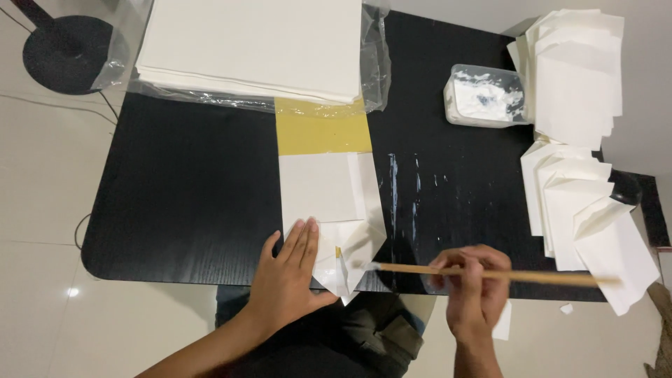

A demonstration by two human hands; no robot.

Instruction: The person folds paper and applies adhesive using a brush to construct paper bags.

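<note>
Left hand (288,276) lies flat, fingers spread, pinning the folded white paper (336,217) at the black table's (182,196) near edge; just right, right hand (470,283) grips a wooden stick (490,274), tip touching the paper's folded flap.

A home craft spot: black table (182,189) on pale tiled floor (42,210), paper stacks (252,42).

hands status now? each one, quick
Left hand: open, flat, pressing on the folded white paper.
Right hand: closed around a thin wooden stick, tip at the paper's folded flap.
</note>
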